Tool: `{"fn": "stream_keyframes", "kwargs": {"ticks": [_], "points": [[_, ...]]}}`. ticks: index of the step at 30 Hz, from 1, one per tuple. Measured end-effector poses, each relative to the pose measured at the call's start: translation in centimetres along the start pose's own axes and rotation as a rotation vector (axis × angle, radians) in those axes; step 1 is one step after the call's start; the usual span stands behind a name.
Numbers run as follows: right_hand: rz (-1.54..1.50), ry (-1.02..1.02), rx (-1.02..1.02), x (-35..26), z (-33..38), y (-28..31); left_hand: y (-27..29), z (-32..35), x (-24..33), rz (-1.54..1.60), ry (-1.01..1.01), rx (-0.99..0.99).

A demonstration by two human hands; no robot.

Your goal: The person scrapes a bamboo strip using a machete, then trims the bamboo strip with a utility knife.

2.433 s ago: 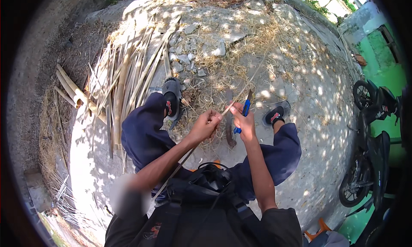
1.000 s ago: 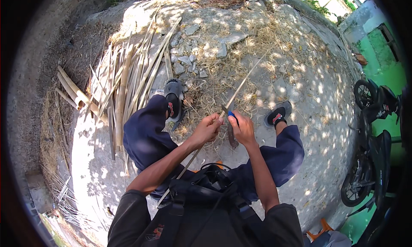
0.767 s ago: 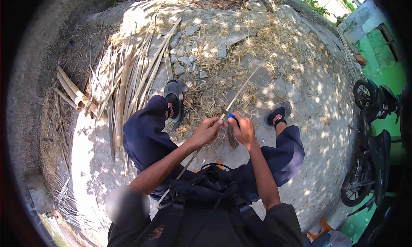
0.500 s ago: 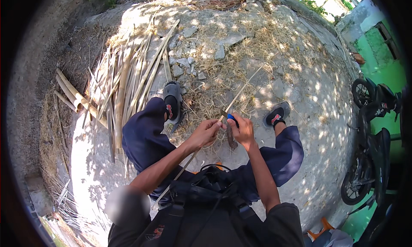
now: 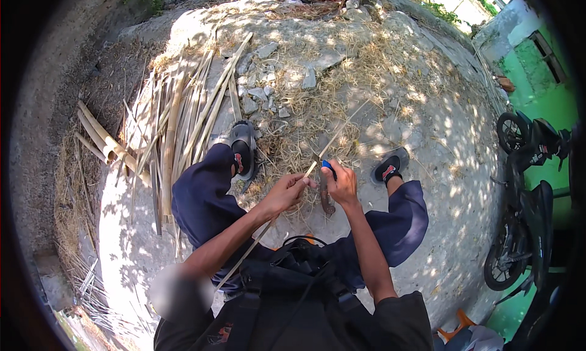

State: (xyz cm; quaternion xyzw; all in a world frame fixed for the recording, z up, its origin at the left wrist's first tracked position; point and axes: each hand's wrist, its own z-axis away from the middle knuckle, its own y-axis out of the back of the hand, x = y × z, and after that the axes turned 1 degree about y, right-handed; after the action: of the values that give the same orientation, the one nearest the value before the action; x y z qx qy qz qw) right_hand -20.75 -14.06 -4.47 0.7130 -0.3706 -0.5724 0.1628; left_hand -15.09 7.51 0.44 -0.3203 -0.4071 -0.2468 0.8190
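Note:
A long, thin pale bamboo strip (image 5: pixel 251 248) runs slantwise from beside my left thigh up past both hands, its far end smeared by motion. My left hand (image 5: pixel 287 195) is closed round the strip, thumb and fingers pinching it. In my right hand (image 5: pixel 342 185), closed, is a blue-handled knife (image 5: pixel 329 165). Its dark blade lies against the strip just beyond my left fingertips. On the ground below my right hand rests a brown, curved wooden handle (image 5: pixel 326 198); the rest of that tool is partly hidden.
Split bamboo lengths (image 5: pixel 168 149) lie heaped at the left, beside thicker bamboo poles (image 5: pixel 104 131). Pale shavings (image 5: pixel 342 131) and broken stones (image 5: pixel 259 93) cover the ground ahead. A dark motorcycle (image 5: pixel 519 198) stands at the right by a green wall (image 5: pixel 531 70).
The far part of the bamboo strip looks blurred now where it was sharp before. Both hands keep nearly the same pose, and the whole view has shifted slightly.

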Motion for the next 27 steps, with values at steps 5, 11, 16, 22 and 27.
{"fn": "stream_keyframes", "kwargs": {"ticks": [5, 11, 16, 22, 27], "points": [[0.056, -0.077, 0.043, 1.5, -0.7, 0.2, 0.2, 1.7, 0.5, -0.053, 0.045, 0.009], [0.094, -0.183, 0.141, 4.9, -2.3, 0.8, 1.0, 5.3, -0.6, -0.104, 0.111, -0.006], [0.132, -0.284, 0.198, 8.4, -2.5, 0.8, 1.7, 10.1, -0.8, -0.085, 0.164, -0.008], [0.163, -0.355, 0.253, 12.2, -2.4, 0.6, 1.6, 14.8, 0.5, -0.084, 0.221, -0.006], [0.12, -0.372, 0.414, 15.1, -2.4, 1.2, 1.5, 17.9, -0.1, -0.07, 0.246, 0.0]]}}
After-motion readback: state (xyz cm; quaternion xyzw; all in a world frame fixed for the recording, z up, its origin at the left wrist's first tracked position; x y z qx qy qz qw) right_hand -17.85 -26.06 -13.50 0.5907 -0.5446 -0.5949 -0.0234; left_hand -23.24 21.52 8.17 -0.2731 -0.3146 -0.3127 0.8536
